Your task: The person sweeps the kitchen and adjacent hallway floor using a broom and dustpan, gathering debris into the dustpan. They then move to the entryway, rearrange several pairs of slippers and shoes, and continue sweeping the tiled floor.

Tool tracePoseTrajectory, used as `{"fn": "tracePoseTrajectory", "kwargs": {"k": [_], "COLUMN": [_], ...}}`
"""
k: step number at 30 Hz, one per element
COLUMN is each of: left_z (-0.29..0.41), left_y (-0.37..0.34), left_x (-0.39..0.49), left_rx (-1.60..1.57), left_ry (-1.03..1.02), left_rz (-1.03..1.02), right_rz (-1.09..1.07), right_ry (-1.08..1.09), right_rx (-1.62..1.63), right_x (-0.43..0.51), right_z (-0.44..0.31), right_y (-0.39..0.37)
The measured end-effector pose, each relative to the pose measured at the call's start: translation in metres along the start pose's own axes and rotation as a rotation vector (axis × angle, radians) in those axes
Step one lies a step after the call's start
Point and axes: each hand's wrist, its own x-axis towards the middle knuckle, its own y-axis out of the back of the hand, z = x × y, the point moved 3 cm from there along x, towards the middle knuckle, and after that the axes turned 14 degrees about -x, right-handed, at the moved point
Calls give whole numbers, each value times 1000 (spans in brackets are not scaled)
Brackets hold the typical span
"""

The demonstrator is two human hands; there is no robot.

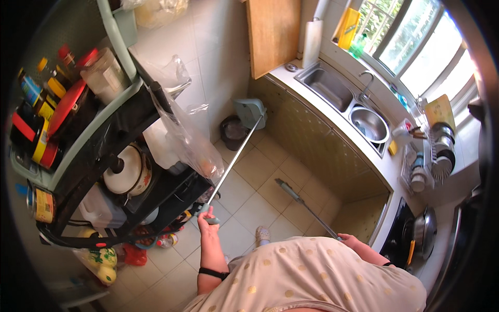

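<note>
My left hand (207, 222) is closed around the grey grip of a long-handled dustpan. Its pale handle (236, 160) runs up to the grey-green pan (250, 112), raised by the wall over a dark trash bin (233, 132). At the right, my right hand (348, 240) holds the end of a broom's handle. The broom head (289, 190) lies low over the floor tiles, pointing away from me, apart from the dustpan. The bin's liner shows partly beside the pan.
A counter holds a double steel sink (331, 87), a dish rack (421, 163) and a stove (397, 230) on the right. To the left stands a black shelf rack (171, 206) with a lidded pot (126, 169), bottles and a hanging plastic bag (191, 140). Bagged goods (102, 259) rest low at the left.
</note>
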Motion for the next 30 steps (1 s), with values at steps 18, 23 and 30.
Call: {"fn": "tracePoseTrajectory", "kwargs": {"k": [18,23,30], "left_z": [-20,-14,-25], "left_y": [60,67,82], "left_x": [56,64,52], "left_rx": [235,715,618], "left_ry": [-243,-46,146], "left_rz": [532,388,282], "right_rz": [-150,-352,-253], "right_ry": [66,152,317], "right_rx": [328,353,378], "right_x": [31,18,17], "right_z": [-101,-193,-282], "right_y": [53,62,69]}}
